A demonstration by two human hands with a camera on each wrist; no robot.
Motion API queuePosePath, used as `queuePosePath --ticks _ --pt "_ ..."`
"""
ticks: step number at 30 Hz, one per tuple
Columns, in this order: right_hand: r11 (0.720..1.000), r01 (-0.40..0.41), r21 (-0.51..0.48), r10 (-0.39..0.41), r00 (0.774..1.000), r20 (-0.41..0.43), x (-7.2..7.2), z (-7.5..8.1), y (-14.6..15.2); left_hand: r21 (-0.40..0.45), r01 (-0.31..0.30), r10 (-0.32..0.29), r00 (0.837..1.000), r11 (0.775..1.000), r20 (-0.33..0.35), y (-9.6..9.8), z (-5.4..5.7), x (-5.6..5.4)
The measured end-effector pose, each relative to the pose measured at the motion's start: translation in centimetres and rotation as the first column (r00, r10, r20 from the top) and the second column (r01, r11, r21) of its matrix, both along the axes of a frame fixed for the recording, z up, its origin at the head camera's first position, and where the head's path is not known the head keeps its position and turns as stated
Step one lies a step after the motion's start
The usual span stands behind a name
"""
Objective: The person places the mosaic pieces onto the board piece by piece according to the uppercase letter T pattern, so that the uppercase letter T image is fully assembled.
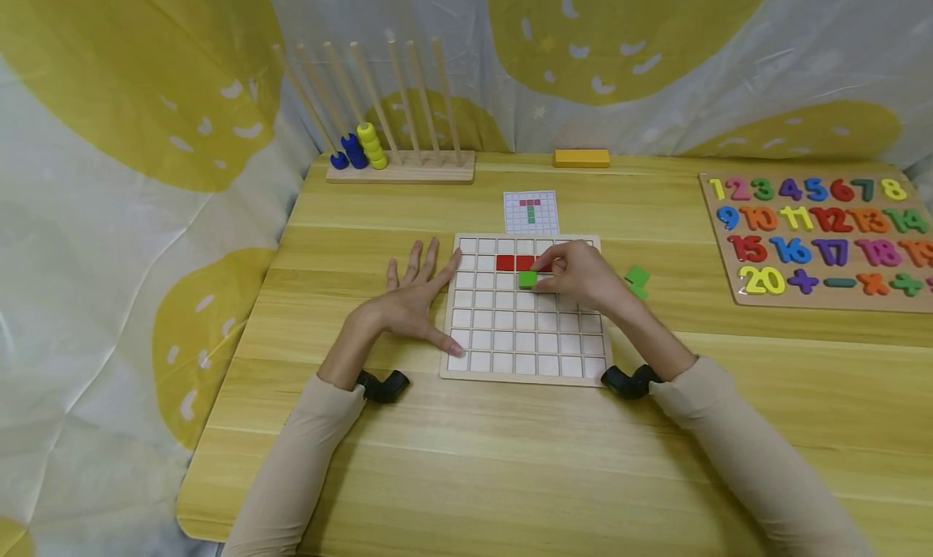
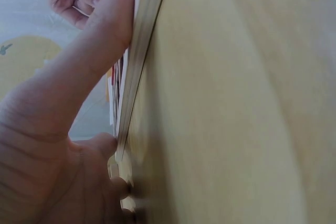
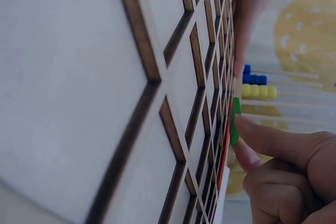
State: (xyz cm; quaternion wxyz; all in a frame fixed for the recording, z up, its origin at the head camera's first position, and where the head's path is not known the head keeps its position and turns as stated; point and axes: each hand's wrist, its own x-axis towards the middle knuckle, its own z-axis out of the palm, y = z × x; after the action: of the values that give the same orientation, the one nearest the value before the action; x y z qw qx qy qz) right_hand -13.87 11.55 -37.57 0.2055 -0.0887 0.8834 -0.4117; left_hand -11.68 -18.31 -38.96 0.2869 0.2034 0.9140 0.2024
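A wooden grid board [image 1: 483,320] with square recesses lies on the table, red square tiles [image 1: 505,263] in a row near its far side. Between thumb and forefinger my right hand [image 1: 583,275] pinches a green square tile [image 1: 528,280], just below the middle red one. In the right wrist view the green tile [image 3: 234,121] is tilted at the board's surface; whether it sits in a recess I cannot tell. My left hand [image 1: 408,308] is spread along the board's left edge, thumb at the near left corner and forefinger at the far left. Part of the red row is behind my right hand.
Loose green tiles [image 1: 637,281] lie right of the board. Behind it is a pattern card [image 1: 530,212] with a red and green T. A bead abacus [image 1: 401,172], a yellow-orange block [image 1: 581,159] and a number puzzle board [image 1: 790,292] stand farther out.
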Motion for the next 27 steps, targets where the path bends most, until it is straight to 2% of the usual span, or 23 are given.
queuePosePath --ticks 10,27 --pt "0.999 -0.006 0.045 0.005 1.000 0.025 -0.22 0.00 -0.71 -0.047 0.006 -0.006 1.000 0.999 -0.005 0.25 0.36 0.06" --pt "0.995 -0.039 0.096 0.042 0.999 -0.028 -0.20 0.14 -1.00 -0.051 -0.003 0.003 1.000 0.999 -0.002 0.39 0.38 0.16"
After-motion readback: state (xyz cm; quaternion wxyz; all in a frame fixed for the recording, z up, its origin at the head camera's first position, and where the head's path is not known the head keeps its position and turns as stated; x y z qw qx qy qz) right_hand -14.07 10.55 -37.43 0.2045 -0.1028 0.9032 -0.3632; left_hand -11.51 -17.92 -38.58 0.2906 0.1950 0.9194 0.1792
